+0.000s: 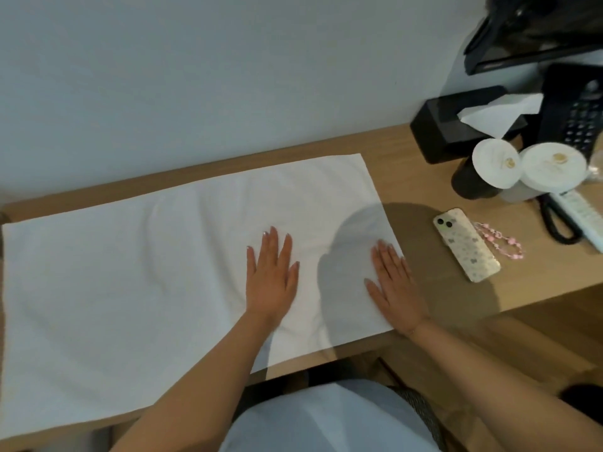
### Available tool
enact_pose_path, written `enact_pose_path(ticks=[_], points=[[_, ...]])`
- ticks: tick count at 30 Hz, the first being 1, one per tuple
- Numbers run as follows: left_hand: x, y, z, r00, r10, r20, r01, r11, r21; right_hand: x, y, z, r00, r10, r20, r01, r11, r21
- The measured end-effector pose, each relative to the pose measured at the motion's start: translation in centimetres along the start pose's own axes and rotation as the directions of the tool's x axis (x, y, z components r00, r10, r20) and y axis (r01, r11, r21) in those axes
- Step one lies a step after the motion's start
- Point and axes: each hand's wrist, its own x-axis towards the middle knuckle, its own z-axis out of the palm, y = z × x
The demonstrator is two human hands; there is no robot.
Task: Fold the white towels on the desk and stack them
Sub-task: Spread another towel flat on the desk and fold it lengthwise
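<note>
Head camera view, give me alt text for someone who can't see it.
Two hands press flat on a white towel spread across a wooden desk: the left hand near the middle, the right hand at the towel's right edge. To the right lie a phone with a pink bead strap, two covered cups and a black tissue box.

left hand [272, 275]: we've got it flat, palm down, fingers straight
right hand [393, 283]: same, flat, fingers together
</note>
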Motion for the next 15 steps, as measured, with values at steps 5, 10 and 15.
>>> enact_pose_path(ticks=[5,10,15], points=[[-4.9,3.7,1.1,0.906,0.418,0.060,-0.409,0.904,-0.120,-2.7,1.6,-1.1,0.987,-0.158,-0.009,0.159,0.987,0.035],[-7.1,5.5,3.8,0.845,0.506,0.172,-0.516,0.857,0.012,-4.8,3.7,-0.5,0.963,-0.235,0.134,0.233,0.972,0.034],[-7.2,5.2,3.7,0.827,0.558,0.064,-0.561,0.826,0.057,-5.1,4.6,-0.4,0.948,-0.245,0.203,0.251,0.968,-0.002]])
